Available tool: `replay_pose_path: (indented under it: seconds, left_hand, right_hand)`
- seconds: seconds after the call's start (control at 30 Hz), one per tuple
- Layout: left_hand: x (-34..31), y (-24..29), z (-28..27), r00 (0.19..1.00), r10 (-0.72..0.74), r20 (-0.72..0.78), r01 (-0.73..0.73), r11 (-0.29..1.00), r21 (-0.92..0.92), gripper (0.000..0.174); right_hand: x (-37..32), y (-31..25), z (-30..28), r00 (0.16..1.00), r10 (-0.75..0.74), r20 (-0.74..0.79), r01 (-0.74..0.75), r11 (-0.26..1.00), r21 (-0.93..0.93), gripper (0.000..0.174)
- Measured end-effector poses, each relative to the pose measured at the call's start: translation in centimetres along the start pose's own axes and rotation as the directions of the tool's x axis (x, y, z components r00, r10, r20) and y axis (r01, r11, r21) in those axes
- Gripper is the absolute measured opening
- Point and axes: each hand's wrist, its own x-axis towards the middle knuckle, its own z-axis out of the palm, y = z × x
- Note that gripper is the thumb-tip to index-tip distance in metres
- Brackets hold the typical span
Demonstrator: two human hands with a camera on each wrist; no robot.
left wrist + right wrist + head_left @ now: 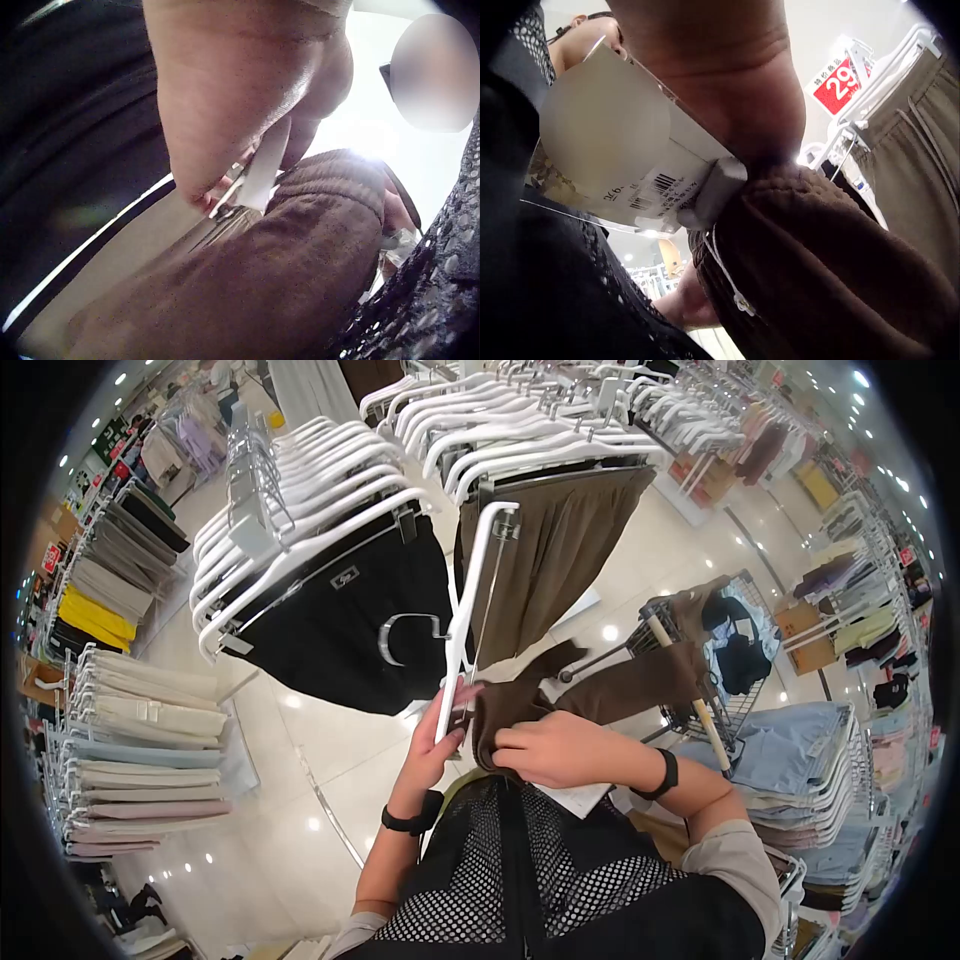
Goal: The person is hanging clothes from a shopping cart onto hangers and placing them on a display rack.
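Brown trousers (515, 705) with a gathered elastic waistband (322, 176) hang between the two hands in front of the body. The left hand (432, 752) grips a white hanger (462, 620), which stands nearly upright, its clear hook turned left. In the left wrist view the left hand (247, 97) has its thumb and fingers around the white hanger end (266, 165), beside the waistband. The right hand (545, 748) pinches the waistband with curled fingers. A printed paper tag (656, 184) and a grey plastic piece (721, 187) lie by the waistband in the right wrist view.
Black trousers (345, 610) and brown trousers (555, 550) hang on white hangers ahead. A wire cart (750, 710) with clothes stands at the right. Folded pale trousers (150, 720) hang at the left, jeans (790, 750) at the right. A red price sign (840, 84) shows above a rack.
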Motion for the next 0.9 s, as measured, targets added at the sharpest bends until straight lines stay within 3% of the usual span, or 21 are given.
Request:
replay_pose_path:
  seconds: [0.17, 0.23, 0.3, 0.37, 0.43, 0.5, 0.53, 0.6, 0.7, 0.77, 0.8, 0.83, 0.9]
  left_hand:
    - [0.0, -1.9, -0.9, 0.999, 0.051, 0.019, -0.053, 0.991, 0.121, 0.072]
    - [0.9, -1.5, -0.4, 0.993, 0.013, 0.116, 0.001, 0.993, -0.116, 0.068]
    - [1.9, -1.1, 0.1, 0.983, 0.016, 0.180, 0.016, 0.984, -0.176, 0.065]
    - [2.9, -0.8, 0.6, 0.948, -0.067, 0.311, 0.093, 0.993, -0.067, 0.063]
    - [4.3, -1.2, 1.6, 0.934, -0.066, 0.351, 0.067, 0.998, 0.011, 0.061]
    - [5.9, -0.8, 2.9, 0.903, -0.083, 0.421, 0.140, 0.984, -0.106, 0.059]
    - [6.7, -0.5, 3.4, 0.883, -0.153, 0.444, 0.254, 0.951, -0.178, 0.058]
    - [8.5, -0.9, 4.7, 0.877, -0.150, 0.456, 0.260, 0.947, -0.188, 0.057]
    - [11.4, -1.6, 7.1, 0.864, -0.156, 0.479, 0.265, 0.949, -0.169, 0.056]
    - [13.4, -1.9, 9.2, 0.888, -0.203, 0.414, 0.235, 0.971, -0.029, 0.058]
    - [14.8, -2.2, 9.7, 0.856, -0.144, 0.497, 0.147, 0.989, 0.032, 0.056]
    - [15.4, -2.4, 10.6, 0.849, -0.155, 0.505, 0.155, 0.987, 0.042, 0.056]
    - [16.9, -1.7, 13.3, 0.947, -0.168, 0.272, 0.157, 0.986, 0.063, 0.058]
  right_hand:
    - [0.4, 1.0, 1.1, 0.991, 0.038, 0.131, -0.033, 0.999, -0.034, 0.014]
    - [-0.3, 1.7, 1.3, 0.980, 0.076, 0.184, -0.090, 0.994, 0.067, 0.015]
    - [-1.6, 3.0, 1.2, 0.983, 0.114, 0.146, -0.128, 0.988, 0.089, 0.019]
    - [-3.2, 4.0, 0.8, 0.965, 0.237, -0.114, -0.225, 0.969, 0.103, 0.025]
    - [-4.5, 5.0, 0.6, 0.904, 0.346, -0.252, -0.316, 0.937, 0.150, 0.031]
    - [-5.8, 6.6, 0.8, 0.838, 0.421, -0.348, -0.426, 0.902, 0.065, 0.033]
    - [-6.6, 7.3, 0.7, 0.831, 0.426, -0.358, -0.432, 0.899, 0.067, 0.033]
    - [-7.9, 8.8, 0.4, 0.741, 0.563, -0.365, -0.572, 0.815, 0.095, 0.036]
    - [-10.0, 11.4, 0.1, 0.730, 0.636, -0.251, -0.601, 0.772, 0.209, 0.036]
    - [-11.0, 12.6, 0.1, 0.755, 0.626, -0.197, -0.560, 0.771, 0.302, 0.033]
    - [-11.6, 13.2, 0.1, 0.787, 0.602, -0.133, -0.520, 0.764, 0.382, 0.031]
    - [-12.3, 14.2, 0.5, 0.782, 0.608, -0.139, -0.520, 0.758, 0.393, 0.031]
    - [-13.4, 16.0, 0.5, 0.776, 0.599, -0.199, -0.477, 0.763, 0.437, 0.027]
